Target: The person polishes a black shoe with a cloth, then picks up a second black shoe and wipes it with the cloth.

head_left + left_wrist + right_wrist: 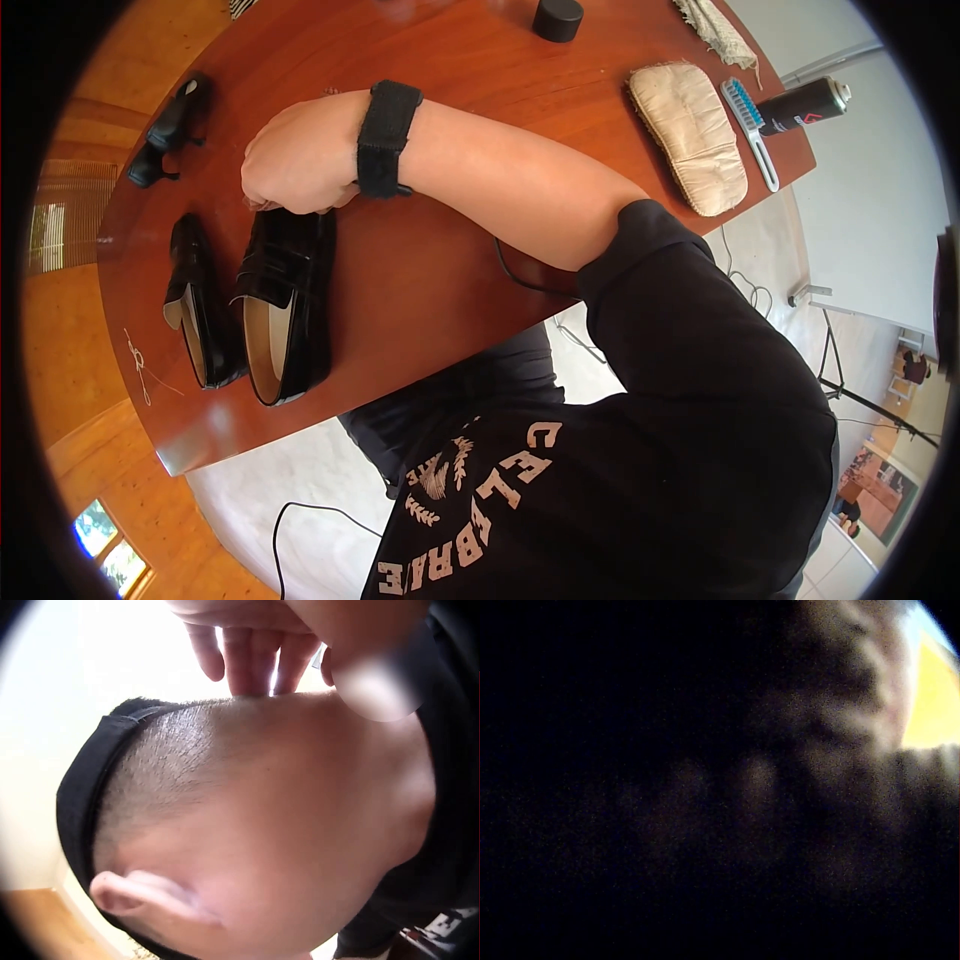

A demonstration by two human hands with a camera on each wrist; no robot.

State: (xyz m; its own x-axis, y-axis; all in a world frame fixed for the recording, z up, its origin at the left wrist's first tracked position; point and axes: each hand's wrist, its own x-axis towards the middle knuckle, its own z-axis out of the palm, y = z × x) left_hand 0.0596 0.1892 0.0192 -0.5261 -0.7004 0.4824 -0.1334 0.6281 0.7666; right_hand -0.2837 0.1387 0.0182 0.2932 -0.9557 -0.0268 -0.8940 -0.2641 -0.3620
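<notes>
In the head view my right hand [305, 150], with a black strap [388, 140] round its wrist, is low over the table, its fingers curled under. It overlaps the toe of a black loafer [310, 290]; the fingertips are hidden. The right wrist view is mostly dark, with blurred bent fingers [757, 784]. A second black loafer [205, 330] lies alongside the first. Up at the head, in the left wrist view, is my left hand [259, 641], its fingers extended and reaching the side of the head near the black headband [82, 780].
Black heeled shoes [175, 125] sit at the table's left edge, string [140, 365] near the front corner. Farther right are a black cap [557, 20], a beige pad [690, 140], a blue-bristled brush [750, 130], a spray can [805, 105] and a cloth [718, 32].
</notes>
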